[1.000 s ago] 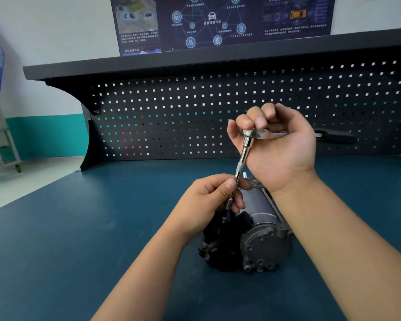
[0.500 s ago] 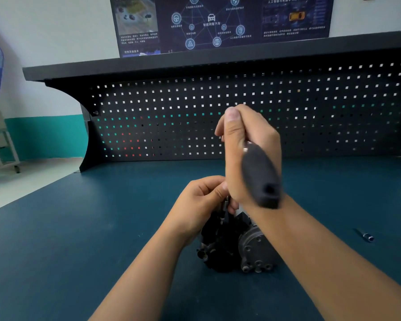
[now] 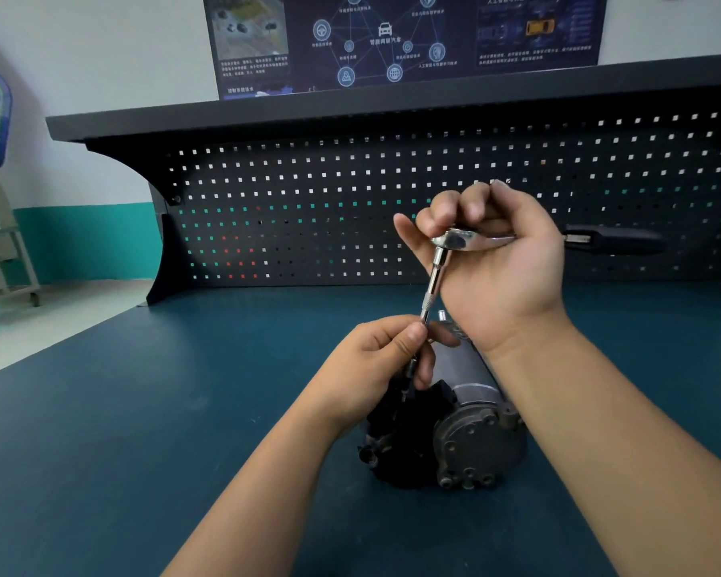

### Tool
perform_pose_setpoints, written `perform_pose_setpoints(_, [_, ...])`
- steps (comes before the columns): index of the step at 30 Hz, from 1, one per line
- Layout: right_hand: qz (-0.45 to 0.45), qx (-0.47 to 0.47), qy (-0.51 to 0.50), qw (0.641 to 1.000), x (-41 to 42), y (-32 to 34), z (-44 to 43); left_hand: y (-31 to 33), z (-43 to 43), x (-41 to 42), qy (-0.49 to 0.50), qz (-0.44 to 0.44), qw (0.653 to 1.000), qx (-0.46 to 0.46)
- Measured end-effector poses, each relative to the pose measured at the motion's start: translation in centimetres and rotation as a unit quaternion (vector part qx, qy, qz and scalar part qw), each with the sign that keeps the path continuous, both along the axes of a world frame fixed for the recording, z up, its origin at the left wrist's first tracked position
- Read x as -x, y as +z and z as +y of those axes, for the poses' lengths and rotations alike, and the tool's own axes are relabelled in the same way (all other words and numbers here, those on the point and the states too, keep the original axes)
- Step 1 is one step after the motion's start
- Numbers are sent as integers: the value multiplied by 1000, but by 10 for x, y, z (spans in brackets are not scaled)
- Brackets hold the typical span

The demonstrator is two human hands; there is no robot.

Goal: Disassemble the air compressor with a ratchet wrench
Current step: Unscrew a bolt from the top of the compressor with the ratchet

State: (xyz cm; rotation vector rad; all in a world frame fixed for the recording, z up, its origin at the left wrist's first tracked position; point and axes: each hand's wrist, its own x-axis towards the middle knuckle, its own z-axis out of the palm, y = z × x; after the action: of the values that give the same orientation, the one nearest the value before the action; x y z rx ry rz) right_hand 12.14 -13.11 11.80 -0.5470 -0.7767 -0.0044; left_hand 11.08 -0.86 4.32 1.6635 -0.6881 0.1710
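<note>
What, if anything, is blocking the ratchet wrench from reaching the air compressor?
Nothing visible. The right hand grips the ratchet wrench; its extension, pinched by the left hand, runs down to the air compressor. Contact with a bolt is hidden.

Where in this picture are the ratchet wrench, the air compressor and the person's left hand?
ratchet wrench [image 3: 454,240]: head camera view, on its shiny round head.
air compressor [image 3: 475,445]: head camera view, on its grey round end cover.
left hand [image 3: 371,360]: head camera view, on the middle of the hand.
</note>
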Motion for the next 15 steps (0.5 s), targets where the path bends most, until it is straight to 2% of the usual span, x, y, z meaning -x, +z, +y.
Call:
perform_pose_setpoints(2, [-41,47,-138,989,4,0,4,0,0,0,7,3,1000,8])
perform_pose_setpoints(3, [-77,93,-254,960,6,-1,7,1,-1,1,13,5,1000,11])
perform_pose_setpoints(5, [-152,194,-470,847,12,-7,14,-1,-1,1,29,0,1000,-1])
perform_pose_setpoints(7, [-202,242,-599,736,16,-9,19,-3,1,1,49,-4,999,-14])
perform_pose_setpoints(9, [-256,245,-666,657,20,-6,22,-3,2,1,50,-1,999,-20])
perform_pose_setpoints(10, [-267,250,-675,641,20,-8,21,-4,3,0,47,1,999,-21])
perform_pose_setpoints(11, [-263,257,-674,640,18,-10,20,-4,3,0,49,6,999,-19])
perform_pose_setpoints(12, [-236,266,-636,685,16,-14,17,-4,3,-1,56,7,998,-17])
perform_pose_setpoints(14, [-175,260,-502,806,16,-16,13,-4,2,0,38,1,999,-9])
perform_pose_setpoints(15, [-159,227,-457,845,15,-14,11,-3,1,0,25,-3,1000,-6])
